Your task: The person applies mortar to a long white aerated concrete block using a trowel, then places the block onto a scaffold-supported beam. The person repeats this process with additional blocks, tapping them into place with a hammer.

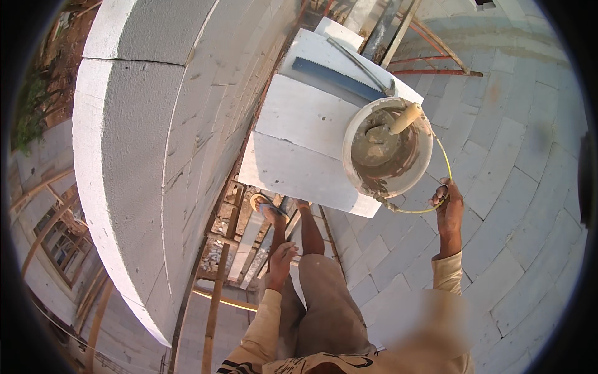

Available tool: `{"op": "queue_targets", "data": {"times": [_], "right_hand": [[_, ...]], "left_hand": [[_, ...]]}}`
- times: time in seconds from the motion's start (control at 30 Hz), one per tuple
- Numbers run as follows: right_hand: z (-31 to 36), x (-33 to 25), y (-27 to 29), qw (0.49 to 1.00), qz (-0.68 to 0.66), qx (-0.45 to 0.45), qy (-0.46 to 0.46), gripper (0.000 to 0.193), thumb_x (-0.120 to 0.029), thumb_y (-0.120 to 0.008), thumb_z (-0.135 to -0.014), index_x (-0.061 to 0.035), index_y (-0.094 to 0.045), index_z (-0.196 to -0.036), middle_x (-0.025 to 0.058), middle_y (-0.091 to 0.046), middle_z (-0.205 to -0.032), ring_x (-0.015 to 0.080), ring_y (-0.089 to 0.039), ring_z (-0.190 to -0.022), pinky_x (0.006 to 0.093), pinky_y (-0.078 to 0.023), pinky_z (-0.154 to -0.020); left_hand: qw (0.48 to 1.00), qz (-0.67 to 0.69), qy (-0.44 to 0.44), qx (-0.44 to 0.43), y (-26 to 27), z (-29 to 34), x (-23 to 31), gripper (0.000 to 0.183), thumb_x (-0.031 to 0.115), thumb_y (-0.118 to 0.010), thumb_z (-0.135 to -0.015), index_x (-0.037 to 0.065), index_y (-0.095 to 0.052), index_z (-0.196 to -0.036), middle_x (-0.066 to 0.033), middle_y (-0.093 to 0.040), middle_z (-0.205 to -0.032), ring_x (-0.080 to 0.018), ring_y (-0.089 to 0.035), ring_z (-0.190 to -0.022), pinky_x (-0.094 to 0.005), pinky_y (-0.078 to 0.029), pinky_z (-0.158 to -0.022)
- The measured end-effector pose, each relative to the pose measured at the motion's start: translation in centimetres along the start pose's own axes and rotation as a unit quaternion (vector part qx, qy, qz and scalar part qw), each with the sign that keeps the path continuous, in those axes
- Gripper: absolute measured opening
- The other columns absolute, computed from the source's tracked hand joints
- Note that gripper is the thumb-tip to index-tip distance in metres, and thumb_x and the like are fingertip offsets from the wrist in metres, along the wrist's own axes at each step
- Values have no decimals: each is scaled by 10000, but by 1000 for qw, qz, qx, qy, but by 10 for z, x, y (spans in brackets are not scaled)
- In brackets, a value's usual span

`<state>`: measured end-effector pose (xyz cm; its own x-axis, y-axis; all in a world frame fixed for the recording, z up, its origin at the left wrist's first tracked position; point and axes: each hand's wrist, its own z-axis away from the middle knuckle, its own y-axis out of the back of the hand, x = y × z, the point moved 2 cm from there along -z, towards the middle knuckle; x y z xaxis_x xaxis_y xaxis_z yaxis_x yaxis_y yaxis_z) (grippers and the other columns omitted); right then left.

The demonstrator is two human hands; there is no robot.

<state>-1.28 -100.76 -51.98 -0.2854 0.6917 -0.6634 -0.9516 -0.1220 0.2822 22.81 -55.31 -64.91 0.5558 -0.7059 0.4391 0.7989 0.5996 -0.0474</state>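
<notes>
My right hand (450, 202) is closed around the thin yellow handle (443, 149) of a round pale bucket (425, 163). Grey wet mortar (387, 153) lies inside the bucket, and a trowel with a wooden grip (406, 118) rests in it, its blade coated. The bucket appears at the right side of a stack of white blocks (305, 118); how it is supported underneath is hidden. My left hand (283, 260) is held low before my legs, fingers curled together; whether anything small is between them I cannot make out.
A toothed handsaw (336, 78) and a hammer-like metal tool (358, 59) lie on the blocks. At left runs a block wall (134, 143) with a pale top. Sandalled feet stand on scaffold planks (246, 243) with gaps between them. Another block wall (498, 181) rises at right.
</notes>
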Motion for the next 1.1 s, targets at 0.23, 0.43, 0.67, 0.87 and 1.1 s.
{"op": "queue_targets", "data": {"times": [0.23,0.43,0.67,0.87,1.1], "right_hand": [[76,-70,-95,994,-93,-56,-7,359,-383,-489,-1119,-45,-609,-1140,20,-550,-832,171,-609,-782,400,-593,-847],[127,-80,-128,978,-198,-59,-35,340,-400,-559,-1077,-61,-585,-1066,55,-569,-871,226,-632,-871,460,-583,-966],[171,-58,-152,953,-288,-57,-77,276,-340,-533,-1086,-69,-586,-1079,71,-587,-961,253,-606,-1007,473,-505,-1047],[196,8,-204,921,-354,-98,-130,313,-349,-604,-1055,-41,-569,-1013,97,-579,-920,277,-619,-960,517,-504,-1115],[188,86,-173,952,-267,-86,-126,173,-253,-561,-1100,-81,-575,-1080,94,-608,-961,289,-641,-1020,487,-525,-1059]], "left_hand": [[1000,21,-10,-1,-1,14,35,295,143,-604,-1060,-17,-658,-1302,-97,-751,-1139,-138,-694,-1033,-296,-544,-894],[996,83,-33,24,26,39,46,265,109,-617,-1073,-36,-659,-1291,-105,-719,-1213,-183,-707,-1119,-318,-559,-973],[993,35,-96,53,34,57,84,267,120,-631,-1068,-8,-667,-1300,-92,-741,-1175,-144,-703,-1073,-300,-542,-971],[989,88,-109,35,21,56,100,277,146,-642,-1066,3,-678,-1301,-96,-756,-1175,-141,-699,-1053,-300,-542,-959],[965,252,42,-50,-28,58,116,558,334,-713,-1021,38,-538,-1461,-123,-665,-1332,-198,-638,-1211,-358,-515,-1018]]}}
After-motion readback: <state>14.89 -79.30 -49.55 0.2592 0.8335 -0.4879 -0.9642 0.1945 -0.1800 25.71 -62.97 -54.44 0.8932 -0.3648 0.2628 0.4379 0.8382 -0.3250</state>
